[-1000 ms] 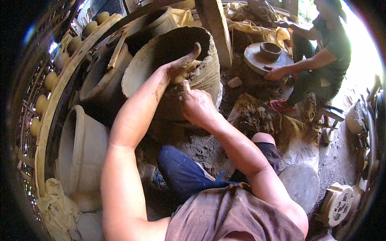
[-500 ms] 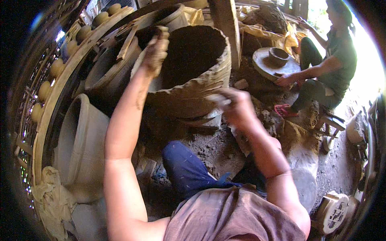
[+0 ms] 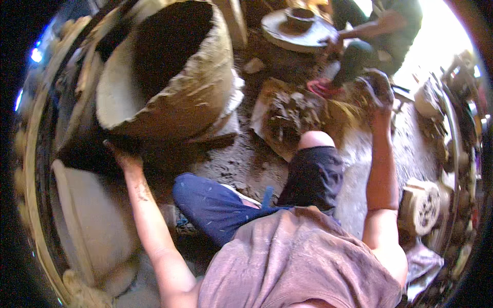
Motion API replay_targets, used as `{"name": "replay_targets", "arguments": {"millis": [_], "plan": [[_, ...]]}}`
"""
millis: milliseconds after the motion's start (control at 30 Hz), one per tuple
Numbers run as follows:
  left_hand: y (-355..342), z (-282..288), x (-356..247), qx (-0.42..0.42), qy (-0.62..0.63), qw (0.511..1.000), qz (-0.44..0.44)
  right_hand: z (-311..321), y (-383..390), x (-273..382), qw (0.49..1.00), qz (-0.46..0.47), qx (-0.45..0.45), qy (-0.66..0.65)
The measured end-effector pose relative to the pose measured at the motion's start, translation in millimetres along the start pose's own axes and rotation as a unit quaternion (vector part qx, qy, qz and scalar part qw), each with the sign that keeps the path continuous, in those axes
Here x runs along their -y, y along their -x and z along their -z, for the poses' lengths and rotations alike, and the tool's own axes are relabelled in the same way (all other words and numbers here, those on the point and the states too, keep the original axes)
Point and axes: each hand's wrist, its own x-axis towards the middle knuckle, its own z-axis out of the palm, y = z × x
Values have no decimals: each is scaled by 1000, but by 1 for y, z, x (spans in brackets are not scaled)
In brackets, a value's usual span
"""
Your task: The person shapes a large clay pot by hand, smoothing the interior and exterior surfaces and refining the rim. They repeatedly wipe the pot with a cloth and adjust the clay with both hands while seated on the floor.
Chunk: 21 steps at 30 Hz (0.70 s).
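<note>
A big unfired clay pot (image 3: 190, 97) stands tilted in front of me, its dark mouth facing up and left. My left hand (image 3: 122, 156) is pressed against the pot's lower outer wall, in shadow with its fingers hidden. My right hand (image 3: 378, 84) is stretched far out to the right, past my bare knee (image 3: 314, 139), curled, smeared with clay and blurred. It hovers right of a heap of wet clay (image 3: 290, 115) lying on a board. Whether it holds a lump I cannot tell.
Another person (image 3: 382, 31) sits at the upper right by a round wheel (image 3: 295, 33) carrying a small pot. A pale finished pot (image 3: 87, 226) lies at my lower left. A round carved block (image 3: 421, 205) and clutter fill the right side.
My left hand dropped from the pot's rim to its lower outer wall. My right hand left the pot and swung out to the right. The view has tilted toward the pot.
</note>
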Motion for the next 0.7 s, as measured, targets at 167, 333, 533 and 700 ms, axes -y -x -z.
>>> {"name": "replay_targets", "arguments": {"millis": [167,333,533,700], "plan": [[-39,18,85,77,-504,813,-283,-28,15,-80,998,19,-61,20],[-66,27,185,126,-540,785,-276,-70,48,-178,928,-233,201,211],[-16,98,253,196,-617,716,-260,-130,33,-205,885,-148,431,95],[160,146,231,234,-674,655,-249,-217,25,-198,660,13,686,305]]}}
